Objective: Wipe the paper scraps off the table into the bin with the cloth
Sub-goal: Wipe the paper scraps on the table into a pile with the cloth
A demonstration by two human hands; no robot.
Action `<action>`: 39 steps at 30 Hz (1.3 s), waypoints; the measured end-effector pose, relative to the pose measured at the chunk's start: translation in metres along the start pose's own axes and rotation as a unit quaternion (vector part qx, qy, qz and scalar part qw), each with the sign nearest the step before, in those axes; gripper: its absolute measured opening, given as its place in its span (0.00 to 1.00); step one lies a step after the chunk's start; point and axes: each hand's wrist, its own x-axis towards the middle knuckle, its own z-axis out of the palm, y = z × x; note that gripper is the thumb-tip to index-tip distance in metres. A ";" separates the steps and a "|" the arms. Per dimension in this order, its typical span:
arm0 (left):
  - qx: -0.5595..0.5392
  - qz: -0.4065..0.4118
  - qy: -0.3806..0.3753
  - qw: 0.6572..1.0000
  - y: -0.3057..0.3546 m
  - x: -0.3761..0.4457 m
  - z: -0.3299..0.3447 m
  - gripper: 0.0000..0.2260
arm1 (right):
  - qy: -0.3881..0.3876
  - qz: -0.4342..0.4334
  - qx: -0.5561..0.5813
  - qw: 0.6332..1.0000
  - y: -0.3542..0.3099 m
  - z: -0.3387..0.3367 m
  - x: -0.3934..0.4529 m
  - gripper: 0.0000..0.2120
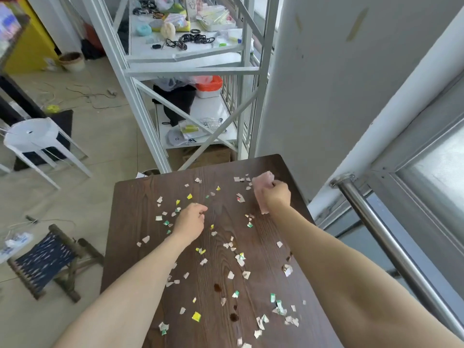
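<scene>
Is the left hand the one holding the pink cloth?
No. The pink cloth is bunched in the right hand; the left hand holds nothing visible.

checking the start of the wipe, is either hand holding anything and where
The right hand grips the pink cloth bunched in its fist around the middle. The left hand holds nothing visible.
</scene>
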 end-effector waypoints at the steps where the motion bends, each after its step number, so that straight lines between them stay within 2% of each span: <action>1: 0.034 0.015 0.009 0.999 -0.004 -0.002 0.004 0.14 | 0.032 -0.031 -0.028 0.999 -0.001 -0.001 0.010 0.12; 3: 0.111 0.042 0.021 0.993 -0.013 -0.008 0.011 0.15 | 0.076 -0.075 -0.086 0.991 0.000 -0.005 0.031 0.15; 6: 0.179 0.061 0.043 0.981 -0.022 -0.014 0.021 0.19 | 0.105 -0.098 -0.142 0.979 0.010 -0.002 0.057 0.11; 10: 0.172 0.058 0.059 0.982 -0.028 -0.019 0.031 0.21 | 0.103 -0.079 -0.173 0.976 0.027 0.018 0.071 0.12; 13: 0.158 0.055 0.066 0.984 -0.029 -0.020 0.034 0.22 | 0.103 -0.102 -0.192 0.971 0.037 0.038 0.061 0.16; 17: 0.149 0.056 0.070 0.985 -0.030 -0.020 0.036 0.24 | 0.059 -0.149 -0.220 0.962 0.040 0.064 0.039 0.19; 21: 0.138 0.067 0.074 0.985 -0.032 -0.020 0.034 0.22 | -0.020 -0.195 -0.248 0.949 0.044 0.090 0.011 0.16; 23: 0.124 0.074 0.068 0.987 -0.033 -0.020 0.030 0.21 | -0.065 -0.215 -0.233 0.946 0.041 0.098 0.001 0.14; 25: 0.113 0.081 0.056 0.989 -0.035 -0.020 0.027 0.20 | -0.069 -0.227 -0.189 0.953 0.033 0.098 -0.003 0.12; 28: 0.112 0.087 0.049 0.989 -0.037 -0.020 0.024 0.20 | -0.008 -0.222 -0.152 0.963 0.016 0.082 0.008 0.12; 31: 0.115 0.086 0.055 0.988 -0.038 -0.021 0.023 0.20 | 0.083 -0.208 -0.172 0.959 0.004 0.061 0.041 0.13; 33: 0.119 0.090 0.062 0.987 -0.038 -0.021 0.024 0.19 | 0.118 -0.171 -0.178 0.962 0.000 0.051 0.066 0.14; 39: 0.135 0.095 0.074 0.983 -0.043 -0.017 0.028 0.18 | 0.058 -0.042 -0.140 0.988 -0.002 0.076 0.096 0.18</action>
